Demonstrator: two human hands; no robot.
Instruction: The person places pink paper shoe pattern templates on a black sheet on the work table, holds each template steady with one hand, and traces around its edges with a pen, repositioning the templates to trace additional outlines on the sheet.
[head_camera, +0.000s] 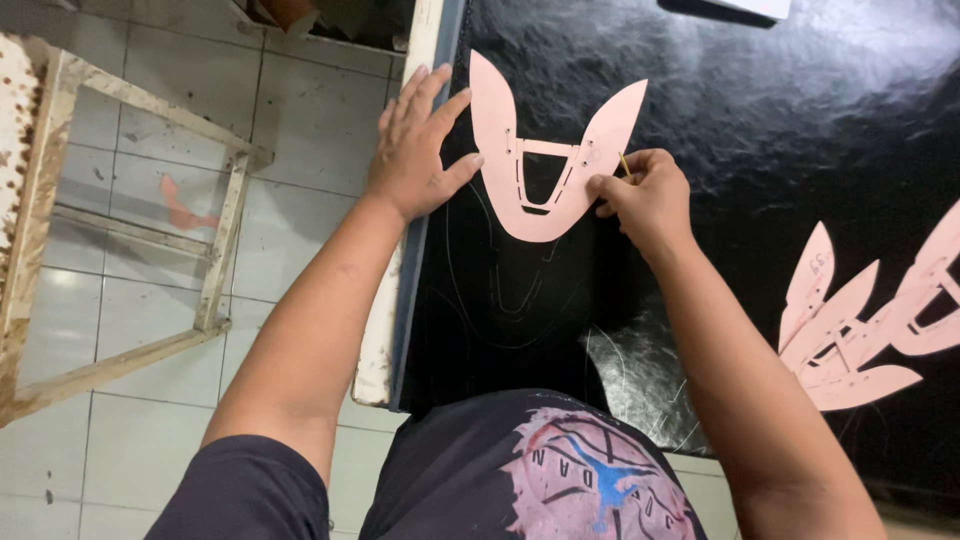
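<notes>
Dark short-sleeved T-shirt (520, 470) with a round pink-and-blue print, bare forearms

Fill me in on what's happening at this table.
A person leans over a black sheet spread on the table. The left hand lies flat, pressing a pink template against the sheet at its left wing. The right hand pinches a thin pencil at the template's right edge. Faint traced outlines show just below it. More pink templates lie to the right.

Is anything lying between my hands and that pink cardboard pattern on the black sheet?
Nothing visible. The left hand rests beside the pink pattern, thumb touching its edge, and the right hand holds a pencil against its other side.
</notes>
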